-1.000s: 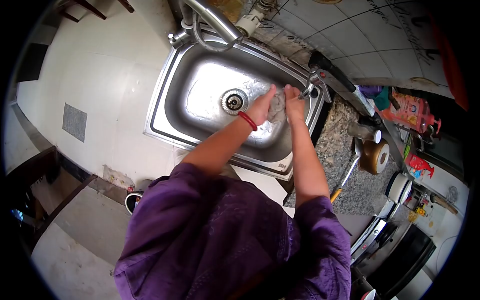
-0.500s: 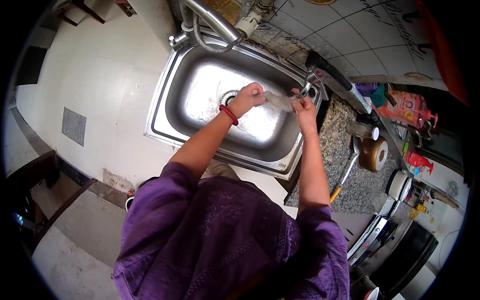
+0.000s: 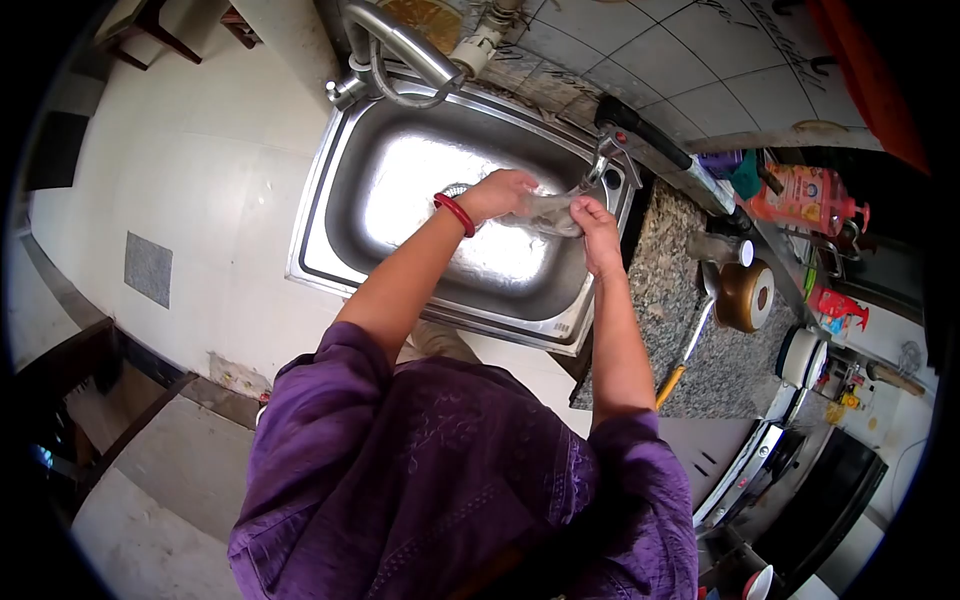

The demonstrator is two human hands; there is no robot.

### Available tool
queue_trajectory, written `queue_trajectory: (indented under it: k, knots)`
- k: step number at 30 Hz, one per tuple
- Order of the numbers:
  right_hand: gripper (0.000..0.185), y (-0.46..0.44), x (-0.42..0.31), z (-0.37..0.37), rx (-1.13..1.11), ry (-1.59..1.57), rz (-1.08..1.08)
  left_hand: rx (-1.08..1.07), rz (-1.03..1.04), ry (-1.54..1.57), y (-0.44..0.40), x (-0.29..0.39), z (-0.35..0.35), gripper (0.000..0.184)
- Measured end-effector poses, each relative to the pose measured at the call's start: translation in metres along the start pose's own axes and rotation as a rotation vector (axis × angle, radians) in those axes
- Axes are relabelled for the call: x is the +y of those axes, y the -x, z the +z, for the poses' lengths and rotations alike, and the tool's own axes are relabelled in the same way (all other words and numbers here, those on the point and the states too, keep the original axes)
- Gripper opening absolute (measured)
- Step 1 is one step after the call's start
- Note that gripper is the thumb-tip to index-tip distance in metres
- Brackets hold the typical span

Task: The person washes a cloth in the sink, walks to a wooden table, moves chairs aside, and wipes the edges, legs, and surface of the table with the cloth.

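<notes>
Over the steel sink [image 3: 350,260], both my hands hold a thin, whitish, see-through plastic bag [image 3: 550,214]. My left hand [image 3: 497,194], with a red bangle at the wrist, is closed at the bag's left end; its fingertips are slightly blurred. At the right end, my right hand [image 3: 598,228] pinches the bag between thumb and fingers. A silver tap [image 3: 602,163] on the sink's right side is just above my right hand. Part of the drain [image 3: 455,190] shows behind my left hand.
A larger curved faucet [image 3: 410,50] rises at the sink's back left. On the granite counter [image 3: 660,290] at the right are a spatula with a yellow handle [image 3: 685,350], a brown pot [image 3: 745,296] and a jar [image 3: 718,248]. A red pump bottle [image 3: 808,200] stands farther right.
My right hand has come down slightly, away from the tap. The bag, stretched out before, now looks wider and hangs a little lower between my hands. The view has shifted slightly.
</notes>
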State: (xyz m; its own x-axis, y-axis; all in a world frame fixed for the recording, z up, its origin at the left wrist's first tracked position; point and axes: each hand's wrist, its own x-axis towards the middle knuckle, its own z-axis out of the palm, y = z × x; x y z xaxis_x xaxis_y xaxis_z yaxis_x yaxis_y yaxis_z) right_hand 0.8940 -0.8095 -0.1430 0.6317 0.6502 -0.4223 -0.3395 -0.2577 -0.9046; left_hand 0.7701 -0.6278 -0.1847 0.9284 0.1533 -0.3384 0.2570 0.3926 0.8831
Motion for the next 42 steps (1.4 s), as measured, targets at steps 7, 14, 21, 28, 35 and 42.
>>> queue_trajectory:
  k: [7,14,21,28,35,42]
  knots:
    - [0.026,0.003,0.01,0.043,0.127,0.475,-0.1,0.241,-0.013,0.594,-0.026,-0.037,0.027,0.018]
    - [0.045,-0.035,0.017,0.038,0.34,0.917,-0.174,0.525,-0.069,0.513,-0.044,-0.04,0.07,0.007]
    - [0.06,-0.037,0.003,0.032,0.357,0.922,-0.155,0.383,-0.063,0.549,-0.038,-0.015,0.065,0.015]
    - [0.03,-0.021,0.003,0.023,-0.085,0.245,0.012,0.282,0.02,0.409,-0.031,-0.011,0.019,0.03]
    - [0.017,-0.012,-0.02,0.019,0.036,-0.302,0.182,-0.086,0.048,-0.03,-0.004,-0.01,-0.004,0.026]
    - [0.031,0.001,-0.002,0.064,0.114,0.396,-0.131,0.165,-0.003,0.732,-0.018,-0.031,0.022,0.026]
